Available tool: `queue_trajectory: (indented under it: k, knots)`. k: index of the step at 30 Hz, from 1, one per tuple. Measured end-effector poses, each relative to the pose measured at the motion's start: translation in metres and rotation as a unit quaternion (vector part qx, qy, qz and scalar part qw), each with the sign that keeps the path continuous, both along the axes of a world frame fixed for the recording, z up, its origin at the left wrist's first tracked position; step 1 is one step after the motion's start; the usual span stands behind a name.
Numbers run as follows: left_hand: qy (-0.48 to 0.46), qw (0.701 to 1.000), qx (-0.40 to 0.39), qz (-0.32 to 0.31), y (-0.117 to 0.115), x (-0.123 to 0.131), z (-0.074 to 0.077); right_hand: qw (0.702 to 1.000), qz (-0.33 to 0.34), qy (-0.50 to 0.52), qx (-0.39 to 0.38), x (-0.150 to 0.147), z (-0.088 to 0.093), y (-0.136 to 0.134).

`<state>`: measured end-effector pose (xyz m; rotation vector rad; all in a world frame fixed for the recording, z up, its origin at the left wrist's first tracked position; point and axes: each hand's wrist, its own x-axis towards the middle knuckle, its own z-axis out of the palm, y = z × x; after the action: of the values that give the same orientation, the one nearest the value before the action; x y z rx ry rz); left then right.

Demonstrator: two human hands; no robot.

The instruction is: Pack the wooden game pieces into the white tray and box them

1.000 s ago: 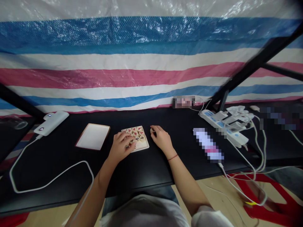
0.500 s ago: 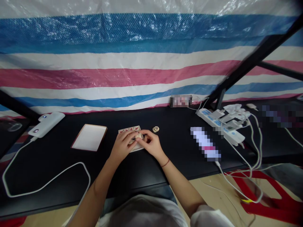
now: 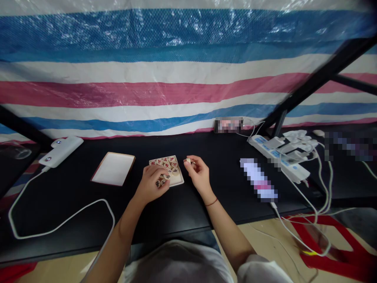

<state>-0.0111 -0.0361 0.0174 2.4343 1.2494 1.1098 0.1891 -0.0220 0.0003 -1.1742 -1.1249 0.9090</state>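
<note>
A shallow white box [image 3: 177, 181] holds round Chinese chess pieces [image 3: 167, 166] with red and black characters, laid in rows. Bare box floor shows at its near right corner. My left hand [image 3: 149, 184] curls over the box's left side, a dark-lettered piece [image 3: 167, 177] between thumb and fingertips; other pieces show in the gap beneath the fingers. Just right of the box, my right hand [image 3: 200, 175] pinches a pale Chinese chess piece [image 3: 188, 160] on edge. Its curled fingers hide most of what lies behind them.
Left of the box lies an open lid [image 3: 113, 169], white inside. A white device [image 3: 61, 151] with a cable stands farther left. At right are a blurred phone [image 3: 259, 179] on a cable and a loaded power strip [image 3: 277, 157]. Another blurred phone [image 3: 229, 125] leans at the back.
My hands have parted; the right has moved off the box to where the small stack of pieces lay and now pinches a piece. My left hand stays at the box, uncovering more pieces.
</note>
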Motion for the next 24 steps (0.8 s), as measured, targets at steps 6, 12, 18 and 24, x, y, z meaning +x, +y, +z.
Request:
queue_trajectory:
  k: [6, 12, 18, 24]
  knots:
    - [0.101, 0.995, -0.007, -0.005, -0.005, 0.011, 0.002, 1.0, 0.015, -0.016, 0.019, -0.002, 0.0, -0.002]
    - [0.115, 0.993, 0.009, 0.006, -0.007, 0.011, -0.002, 0.999, 0.018, -0.034, 0.025, -0.001, -0.002, -0.002]
    - [0.112, 0.994, 0.003, 0.007, -0.008, 0.01, -0.007, 0.997, 0.026, -0.065, 0.016, 0.0, -0.004, -0.003]
    - [0.114, 0.993, -0.001, 0.006, -0.01, 0.009, -0.007, 0.981, 0.086, -0.165, 0.047, 0.0, 0.004, -0.006]
